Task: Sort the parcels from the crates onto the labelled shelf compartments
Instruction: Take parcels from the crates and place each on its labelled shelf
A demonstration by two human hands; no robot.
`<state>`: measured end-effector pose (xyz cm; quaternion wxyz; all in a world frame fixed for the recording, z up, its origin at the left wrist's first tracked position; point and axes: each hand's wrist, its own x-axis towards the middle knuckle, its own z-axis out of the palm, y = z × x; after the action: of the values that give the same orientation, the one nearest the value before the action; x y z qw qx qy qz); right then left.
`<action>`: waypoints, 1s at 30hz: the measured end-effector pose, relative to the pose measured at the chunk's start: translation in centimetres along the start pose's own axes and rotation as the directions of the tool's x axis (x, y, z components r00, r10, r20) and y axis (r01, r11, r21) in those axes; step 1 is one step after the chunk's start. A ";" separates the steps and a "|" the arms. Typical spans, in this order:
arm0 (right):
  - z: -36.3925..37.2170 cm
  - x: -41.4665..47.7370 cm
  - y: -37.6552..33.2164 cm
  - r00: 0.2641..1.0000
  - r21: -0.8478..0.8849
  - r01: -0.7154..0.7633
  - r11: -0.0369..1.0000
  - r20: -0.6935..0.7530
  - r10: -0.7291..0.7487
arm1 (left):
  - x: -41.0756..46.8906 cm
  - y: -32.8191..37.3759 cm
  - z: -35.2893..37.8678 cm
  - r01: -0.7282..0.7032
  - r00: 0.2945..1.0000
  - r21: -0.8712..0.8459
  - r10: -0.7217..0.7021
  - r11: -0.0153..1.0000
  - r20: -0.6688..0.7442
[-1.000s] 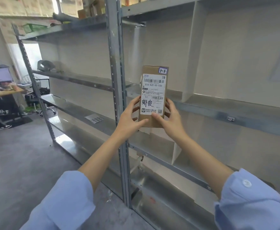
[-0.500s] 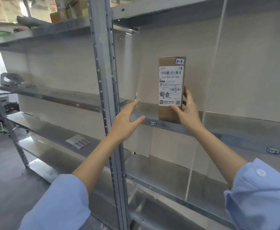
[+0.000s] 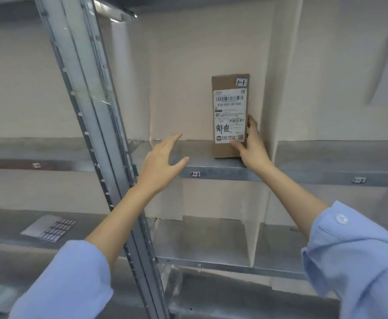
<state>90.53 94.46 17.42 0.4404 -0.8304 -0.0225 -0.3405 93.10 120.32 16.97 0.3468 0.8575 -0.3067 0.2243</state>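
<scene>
While gripping the parcel (image 3: 230, 116) low on its right edge, reaches up and forward with the right hand (image 3: 251, 148): thumb laid across the front face beneath the shipping label, fingers (image 3: 254, 125) curled round the right side. Holds the parcel upright on its short end, its bottom apparently resting on the metal shelf (image 3: 211, 166), at the right end of the compartment (image 3: 183, 100), just beside the cardboard divider (image 3: 269, 88). Presents the white shipping label outward, with a barcode, a printed code and handwritten characters. Bears a small sticker (image 3: 241, 82) marked 1-1 at the top right corner of the parcel. Corresponds to the tag (image 3: 195, 174) marked 1-1 on the front lip of the shelf, below and left of the parcel.

Runs the right forearm bare out of a light-blue sleeve (image 3: 354, 261), rising from the lower right, wrist over the shelf lip.

Hovers with the left hand (image 3: 163, 162) left of the parcel and well apart from it, near the shelf's front edge. Spreads those fingers straight, thumb out, palm turned toward the parcel, holding nothing. Angles the left forearm up from the lower left, crossing the grey steel post (image 3: 91, 111).

Elsewhere: a second tag (image 3: 358, 180) on the shelf lip right of the divider, and a sheet of small labels (image 3: 49, 229) lying on the lower shelf at left.
</scene>
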 end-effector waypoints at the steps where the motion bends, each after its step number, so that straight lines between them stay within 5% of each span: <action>1: 0.0 0.0 0.1 1.000 -0.030 -0.006 1.000 -0.008 0.005 | 0.1 -0.3 0.2 -0.017 1.000 0.034 0.017 0.999 0.000; 18: -2.2 -7.1 -4.5 1.000 -0.394 0.003 0.919 -0.025 -0.015 | -2.0 2.4 2.5 -0.188 0.982 0.347 0.184 0.919 0.043; 24: -9.7 -12.9 -6.2 0.998 -0.706 -0.007 0.708 -0.051 -0.041 | -3.5 10.9 6.2 -0.387 0.922 0.274 0.375 0.880 0.096; 30: -23.0 -20.2 -3.2 0.976 -0.822 -0.220 0.525 -0.182 0.123 | -5.9 23.4 13.8 -0.504 0.856 0.137 0.471 0.853 0.212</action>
<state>61.42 84.51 16.65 0.0224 -0.9191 0.2468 -0.3064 75.31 98.99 15.06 0.1685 0.7961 -0.5205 0.2589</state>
